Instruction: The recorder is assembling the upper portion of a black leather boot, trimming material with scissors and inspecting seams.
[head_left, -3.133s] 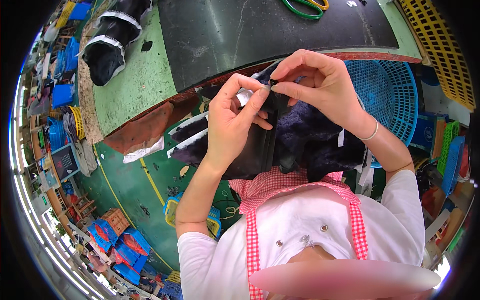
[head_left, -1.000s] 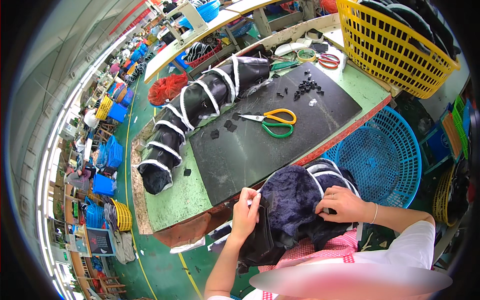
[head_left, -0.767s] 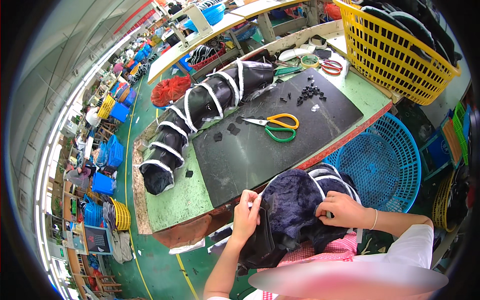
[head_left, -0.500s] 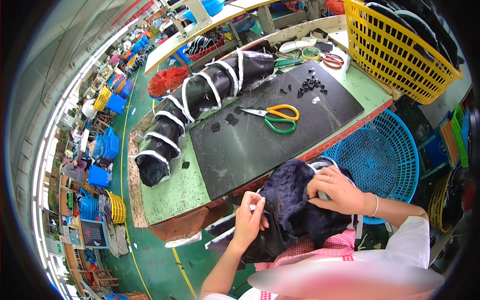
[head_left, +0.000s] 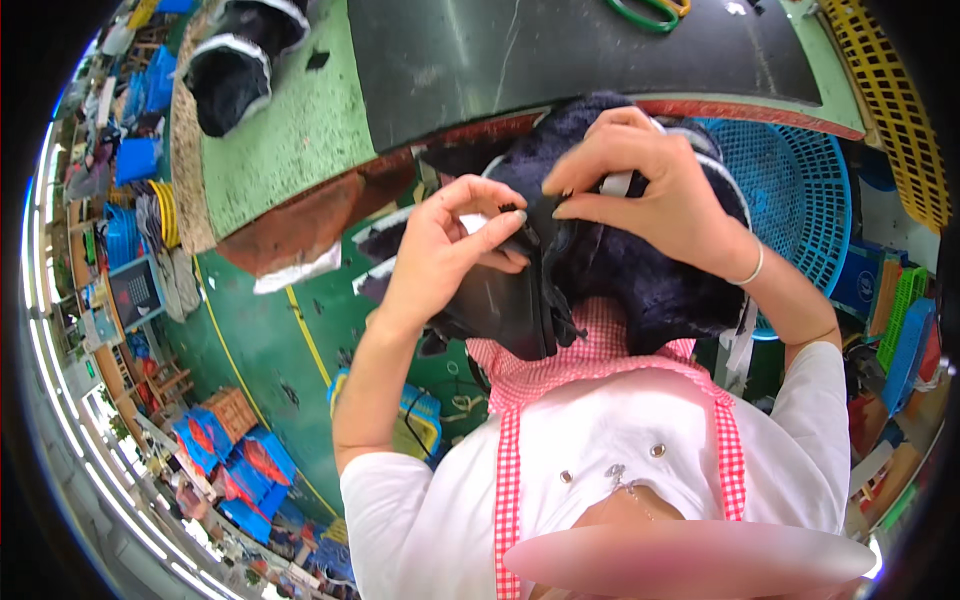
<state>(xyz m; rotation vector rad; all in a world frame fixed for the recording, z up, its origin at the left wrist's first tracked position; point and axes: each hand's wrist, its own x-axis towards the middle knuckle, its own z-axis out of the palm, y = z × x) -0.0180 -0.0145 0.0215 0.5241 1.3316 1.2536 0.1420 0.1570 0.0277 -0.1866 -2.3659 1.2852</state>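
A black leather piece [head_left: 490, 310] with dark plush lining [head_left: 675, 270] and pale edging lies over my lap, below the table's front edge. My left hand [head_left: 450, 245] is closed on the leather near a dark edge strip [head_left: 550, 290], thumb against fingers. Just right of it, my right hand [head_left: 650, 185] pinches a small dark bit at the strip's upper end; what it is, I cannot make out. A whitish object [head_left: 616, 184] sits inside the curled fingers of that hand, mostly hidden.
The green worktable [head_left: 270, 150] carries a black mat [head_left: 560, 60], scissors [head_left: 645, 14] and black tubular pieces [head_left: 228, 88] with white bands. A blue basket [head_left: 810, 190] stands beneath its right side, a yellow basket [head_left: 885, 90] beyond. Brown material [head_left: 290, 225] hangs at the front edge.
The view has tipped down toward my lap. My right hand has moved from the plush lining to the edge strip, close to my left hand, which keeps hold of the leather.
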